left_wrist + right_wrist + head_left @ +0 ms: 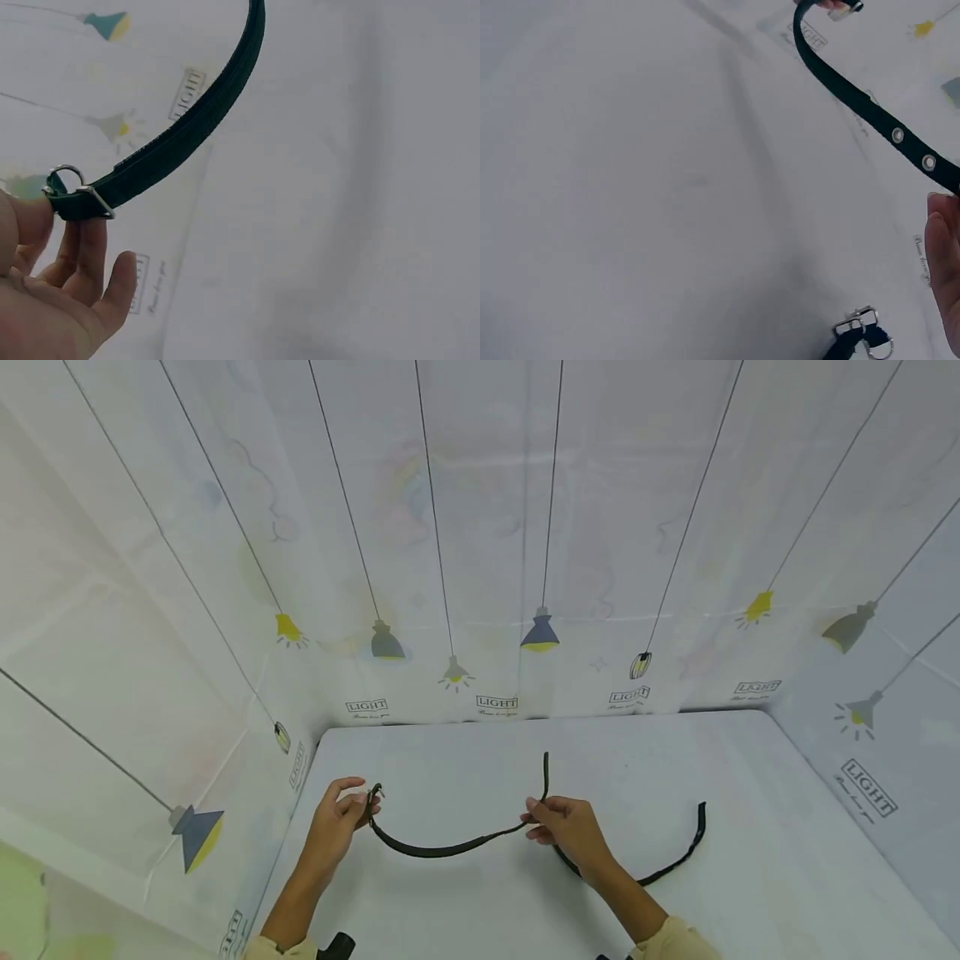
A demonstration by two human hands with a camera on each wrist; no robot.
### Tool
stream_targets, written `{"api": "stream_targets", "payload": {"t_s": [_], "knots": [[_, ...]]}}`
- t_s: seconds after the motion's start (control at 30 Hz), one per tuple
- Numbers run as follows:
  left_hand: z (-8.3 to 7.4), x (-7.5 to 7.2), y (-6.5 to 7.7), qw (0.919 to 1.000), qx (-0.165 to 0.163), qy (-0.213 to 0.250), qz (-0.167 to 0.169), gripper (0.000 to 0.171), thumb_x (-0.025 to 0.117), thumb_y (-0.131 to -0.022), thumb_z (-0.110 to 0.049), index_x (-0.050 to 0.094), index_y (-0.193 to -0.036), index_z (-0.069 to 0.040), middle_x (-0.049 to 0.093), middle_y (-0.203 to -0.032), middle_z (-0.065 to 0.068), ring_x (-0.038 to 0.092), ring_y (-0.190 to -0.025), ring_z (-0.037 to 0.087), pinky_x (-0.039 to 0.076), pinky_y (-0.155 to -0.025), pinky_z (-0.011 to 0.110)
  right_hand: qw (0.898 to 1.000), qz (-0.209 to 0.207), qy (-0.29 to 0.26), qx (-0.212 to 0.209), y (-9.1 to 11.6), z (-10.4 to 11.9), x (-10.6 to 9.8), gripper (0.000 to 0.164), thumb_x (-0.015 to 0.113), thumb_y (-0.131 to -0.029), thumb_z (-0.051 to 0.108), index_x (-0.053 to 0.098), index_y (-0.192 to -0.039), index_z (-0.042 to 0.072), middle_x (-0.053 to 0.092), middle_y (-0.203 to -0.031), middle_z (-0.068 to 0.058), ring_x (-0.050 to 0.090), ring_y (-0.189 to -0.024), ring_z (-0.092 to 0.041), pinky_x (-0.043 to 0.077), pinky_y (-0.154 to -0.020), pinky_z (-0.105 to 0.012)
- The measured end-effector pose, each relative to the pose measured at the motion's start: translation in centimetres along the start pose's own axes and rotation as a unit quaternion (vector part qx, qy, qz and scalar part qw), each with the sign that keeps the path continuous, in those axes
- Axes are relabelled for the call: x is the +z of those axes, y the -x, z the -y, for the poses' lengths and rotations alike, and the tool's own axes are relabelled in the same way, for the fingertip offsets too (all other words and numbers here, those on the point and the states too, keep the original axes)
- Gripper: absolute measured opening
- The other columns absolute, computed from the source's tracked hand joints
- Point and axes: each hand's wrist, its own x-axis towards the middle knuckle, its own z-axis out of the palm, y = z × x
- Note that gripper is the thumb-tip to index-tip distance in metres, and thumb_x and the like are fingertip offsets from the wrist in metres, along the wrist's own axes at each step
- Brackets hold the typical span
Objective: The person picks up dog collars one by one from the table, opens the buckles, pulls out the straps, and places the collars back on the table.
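Note:
A dark pet collar (427, 852) hangs in a shallow curve between both hands, above the white table. My left hand (336, 822) pinches its buckle end between thumb and fingers; a metal ring (69, 171) and a metal buckle frame (96, 201) show there in the left wrist view. Toward the other end, my right hand (573, 831) pinches the strap, and the tip sticks up past the fingers. Metal eyelets (898, 136) line that part in the right wrist view. A second dark collar (678, 864) lies curved on the table, partly hidden behind my right hand and forearm.
The white table (465, 752) meets a pale wall covering (480, 527) printed with hanging lamps at its back and sides. The second collar's metal buckle (857, 322) shows low in the right wrist view. Beside the left forearm is a black device (337, 946).

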Motion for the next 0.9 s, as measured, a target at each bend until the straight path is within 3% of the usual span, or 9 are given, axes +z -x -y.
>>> {"api": "stream_targets", "payload": {"t_s": [0.07, 0.17, 0.23, 0.33, 0.43, 0.57, 0.7, 0.8, 0.9], "knots": [[1.9, -0.5, -0.4, 0.9989, -0.005, -0.044, -0.013, 0.031, 0.050, -0.107, -0.013, 0.049, -0.136, -0.005, 0.073, -0.110, 0.012, 0.069, -0.104, 0.017, 0.054, -0.089, 0.024, 1.000, -0.020, 0.017, 0.017, -0.4, -1.2, 0.4, 0.039, 0.072, -0.093, 0.038, 0.074, -0.102, 0.000, 0.074, -0.092, -0.012, 0.072, -0.073, -0.023, 0.059, -0.066, -0.026], [4.3, -0.9, -0.8, 0.9940, -0.010, -0.106, -0.027, 0.030, 0.052, -0.106, -0.016, 0.055, -0.135, -0.010, 0.074, -0.105, 0.012, 0.064, -0.089, 0.015, 0.050, -0.076, 0.025, 0.998, -0.030, 0.020, 0.045, -0.8, -2.5, 0.9, 0.037, 0.073, -0.092, 0.033, 0.073, -0.102, -0.002, 0.072, -0.088, -0.013, 0.068, -0.068, -0.018, 0.057, -0.063, -0.026], [5.4, -1.1, -1.0, 0.9918, -0.019, -0.123, -0.027, 0.030, 0.052, -0.106, -0.016, 0.056, -0.135, -0.012, 0.073, -0.104, 0.015, 0.056, -0.078, 0.014, 0.045, -0.069, 0.026, 0.998, -0.021, 0.006, 0.064, -1.0, -3.1, 1.3, 0.038, 0.072, -0.093, 0.032, 0.072, -0.104, -0.004, 0.073, -0.087, -0.013, 0.067, -0.067, -0.015, 0.058, -0.063, -0.026], [6.7, -1.3, -1.1, 0.9915, -0.036, -0.124, -0.010, 0.032, 0.048, -0.108, -0.017, 0.054, -0.138, -0.010, 0.069, -0.104, 0.020, 0.053, -0.072, 0.016, 0.047, -0.066, 0.027, 0.995, 0.004, -0.021, 0.095, -1.1, -4.0, 1.8, 0.042, 0.071, -0.093, 0.033, 0.070, -0.107, -0.007, 0.074, -0.086, -0.010, 0.067, -0.067, -0.012, 0.057, -0.064, -0.024], [7.5, -1.4, -1.1, 0.9868, -0.059, -0.151, 0.009, 0.040, 0.050, -0.107, -0.028, 0.052, -0.141, -0.007, 0.065, -0.100, 0.018, 0.058, -0.077, 0.017, 0.049, -0.066, 0.028, 0.989, 0.041, -0.055, 0.132, -1.0, -5.1, 2.2, 0.045, 0.071, -0.094, 0.033, 0.068, -0.111, -0.008, 0.075, -0.085, -0.006, 0.067, -0.065, -0.009, 0.056, -0.062, -0.022], [8.0, -1.7, -1.1, 0.9721, -0.077, -0.221, 0.010, 0.050, 0.062, -0.100, -0.040, 0.058, -0.132, -0.003, 0.064, -0.092, 0.010, 0.058, -0.075, 0.018, 0.046, -0.062, 0.030, 0.979, 0.077, -0.078, 0.173, -0.9, -6.4, 2.7, 0.045, 0.067, -0.096, 0.031, 0.065, -0.115, -0.010, 0.076, -0.084, -0.006, 0.068, -0.062, -0.007, 0.055, -0.059, -0.020], [8.5, -2.2, -1.2, 0.9570, -0.087, -0.276, -0.006, 0.045, 0.067, -0.096, -0.037, 0.065, -0.120, 0.002, 0.065, -0.090, 0.009, 0.058, -0.074, 0.019, 0.047, -0.061, 0.031, 0.975, 0.102, -0.040, 0.193, -0.7, -7.1, 3.0, 0.039, 0.063, -0.096, 0.028, 0.070, -0.104, -0.009, 0.077, -0.081, -0.009, 0.066, -0.055, -0.006, 0.052, -0.052, -0.017], [8.8, -2.6, -1.2, 0.9517, -0.098, -0.291, -0.014, 0.046, 0.066, -0.097, -0.036, 0.065, -0.117, 0.005, 0.067, -0.094, 0.012, 0.061, -0.078, 0.021, 0.049, -0.063, 0.033, 0.973, 0.115, -0.002, 0.199, -0.7, -7.1, 3.1, 0.036, 0.061, -0.095, 0.027, 0.073, -0.097, -0.007, 0.077, -0.078, -0.009, 0.062, -0.050, -0.003, 0.048, -0.047, -0.015], [9.0, -2.8, -1.3, 0.9513, -0.098, -0.291, -0.022, 0.046, 0.066, -0.096, -0.036, 0.065, -0.115, 0.006, 0.069, -0.096, 0.015, 0.063, -0.083, 0.024, 0.051, -0.065, 0.036, 0.972, 0.121, 0.021, 0.198, -0.8, -7.1, 3.0, 0.034, 0.060, -0.094, 0.025, 0.074, -0.092, -0.005, 0.076, -0.076, -0.009, 0.058, -0.046, -0.002, 0.044, -0.044, -0.013]]}}
